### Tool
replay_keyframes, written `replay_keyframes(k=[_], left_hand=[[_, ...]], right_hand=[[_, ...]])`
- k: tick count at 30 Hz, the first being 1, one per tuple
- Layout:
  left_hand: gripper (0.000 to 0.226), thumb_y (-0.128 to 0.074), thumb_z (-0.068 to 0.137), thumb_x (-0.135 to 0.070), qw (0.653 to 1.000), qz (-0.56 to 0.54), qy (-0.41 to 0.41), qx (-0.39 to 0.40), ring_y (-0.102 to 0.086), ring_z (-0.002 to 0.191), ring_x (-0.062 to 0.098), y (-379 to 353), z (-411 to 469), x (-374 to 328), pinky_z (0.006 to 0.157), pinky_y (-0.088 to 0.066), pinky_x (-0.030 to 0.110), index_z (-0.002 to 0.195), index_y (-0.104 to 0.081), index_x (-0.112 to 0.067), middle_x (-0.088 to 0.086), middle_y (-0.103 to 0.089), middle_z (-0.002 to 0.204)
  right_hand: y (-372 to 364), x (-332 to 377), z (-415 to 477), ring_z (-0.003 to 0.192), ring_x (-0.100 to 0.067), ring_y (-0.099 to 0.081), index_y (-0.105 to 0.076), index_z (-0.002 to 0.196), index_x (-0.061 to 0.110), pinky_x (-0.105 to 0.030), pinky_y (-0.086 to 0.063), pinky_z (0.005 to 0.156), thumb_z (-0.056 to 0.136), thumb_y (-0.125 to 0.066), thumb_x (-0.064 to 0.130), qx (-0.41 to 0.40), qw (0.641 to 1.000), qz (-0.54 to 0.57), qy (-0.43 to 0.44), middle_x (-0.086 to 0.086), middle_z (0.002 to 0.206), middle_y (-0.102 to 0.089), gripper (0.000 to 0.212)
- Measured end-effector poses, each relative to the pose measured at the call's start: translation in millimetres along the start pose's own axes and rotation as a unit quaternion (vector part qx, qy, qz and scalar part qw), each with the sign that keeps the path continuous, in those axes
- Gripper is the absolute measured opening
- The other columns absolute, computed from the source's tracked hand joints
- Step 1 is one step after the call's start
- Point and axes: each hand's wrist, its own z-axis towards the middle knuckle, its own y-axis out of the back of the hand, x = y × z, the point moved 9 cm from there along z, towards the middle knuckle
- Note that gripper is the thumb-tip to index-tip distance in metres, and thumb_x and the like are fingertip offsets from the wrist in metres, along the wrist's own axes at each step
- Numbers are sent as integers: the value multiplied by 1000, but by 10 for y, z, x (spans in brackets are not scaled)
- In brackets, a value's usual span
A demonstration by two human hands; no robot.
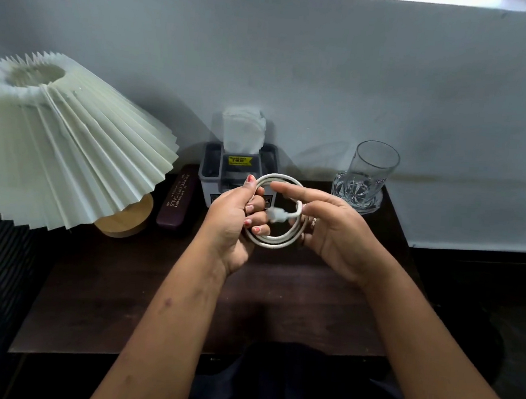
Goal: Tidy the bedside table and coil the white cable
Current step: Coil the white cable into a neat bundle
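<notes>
We have the white cable [275,211] up off the tabletop [129,283], held in the air between both hands, right in front of the tissue box [239,169]. It is already wound into a round coil of a couple of turns, standing roughly upright and facing us, so there is no long axis to speak of now, just a ring with its top edge toward the wall and its lower edge toward us.

Our left hand [234,225] is closed around the left side of the ring, fingers [255,219] curled through the opening, and it carries the coil. Our right hand [332,226] sits on the right side, looser, index finger stretched across the top of the loop; whether it grips the strand or only steadies it, we cannot quite tell.

The point that matters: the plug end [277,215] pokes into the middle of the ring, blurred, its short tail bending back toward the right rim. It lies between the two hands, and the right hand looks the nearer and the freer. So we judge the next move belongs to the right: tuck or wrap that end around the turns while the left keeps them together. The lamp [71,140], glasses case [177,197] and glass [364,179] stand well apart from all this.
</notes>
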Motion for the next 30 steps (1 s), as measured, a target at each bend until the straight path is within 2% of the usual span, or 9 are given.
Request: replay_keyframes(k=[2, 5, 9, 13, 16, 20, 24, 27, 30], left_hand=[[31, -37, 99, -28, 1000, -1, -5, -1, -24, 27, 0, -9, -5, -10, 31, -23, 11, 75, -47, -11, -9, -31, 40], [30, -37, 99, -27, 1000, 13, -13, -12, -24, 27, 0, -10, -14, -24, 30, -22, 11, 75, -46, -12, -9, -30, 37], [30, -38, 99, -25, 999, 26, -26, -33, -23, 27, 0, 10, -17, -39, 30, -19, 11, 74, -45, -11, -10, -31, 39], [29, -38, 100, -25, 999, 25, -25, -35, -23, 28, 0, 3, -19, -23, 31, -19, 11, 75, -45, -12, -9, -31, 38], [29, -37, 100, -26, 999, 28, -23, -30, -23, 27, 0, 1, -16, -19, 30, -19, 10, 75, -44, -12, -10, -30, 38], [28, -36, 100, -27, 998, 54, -26, 8, -23, 28, 1, -84, -33, -9, 32, -21, 12, 77, -43, -12, -10, -31, 39], [27, -35, 100, -26, 994, 94, -20, 57, -23, 29, 2, -211, -65, 55, 34, -22, 13, 79, -41, -11, -9, -31, 41], [28, -35, 100, -26, 993, 101, -18, 61, -23, 29, 2, -213, -76, 38, 33, -23, 12, 77, -42, -11, -8, -31, 42], [32, -34, 100, -27, 993, 103, -12, 54, -22, 28, 1, -169, -66, 8, 33, -20, 11, 73, -42, -12, -8, -31, 41]], right_hand=[[15, 23, -11, 75, -17, -52, -69, 109, 14, -32, -38, 72, 84, -35, 3, -5, 1000, 26, -1, -5, 96, -63, 44], [-34, 56, -26, 68, -17, -33, -70, 110, 16, -31, -26, 64, 88, -33, 2, 13, 999, 41, 5, -12, 98, -45, 45], [-45, 44, -29, 66, -7, -49, -66, 114, 12, -19, -44, 62, 91, -31, 2, 8, 997, 79, -3, 0, 94, -64, 43], [-71, 46, -3, 60, -4, -47, -65, 117, 17, -18, -47, 60, 93, -40, 5, 5, 997, 79, 21, -1, 95, -58, 37], [-19, 63, 7, 59, 2, -49, -54, 126, 24, -12, -46, 59, 92, -43, -6, -34, 997, 40, 62, 10, 73, -59, 47], [161, 35, 28, 81, -10, -60, -51, 127, 21, -31, -53, 80, 80, -58, -13, -126, 988, -53, 73, -3, 95, -65, 59], [308, -11, -3, 82, -30, -66, -66, 85, 28, -43, -55, 78, 69, -67, 7, -240, 951, -190, 47, -7, 85, -69, 26], [262, -86, 14, 66, -25, -59, -66, 87, 20, -31, -53, 60, 84, -58, 0, -214, 971, -101, 23, -9, 80, -63, 21], [94, -134, 33, 83, -26, -64, -65, 100, 10, -40, -55, 77, 88, -55, 1, -125, 992, 29, -3, -12, 94, -64, 18]])
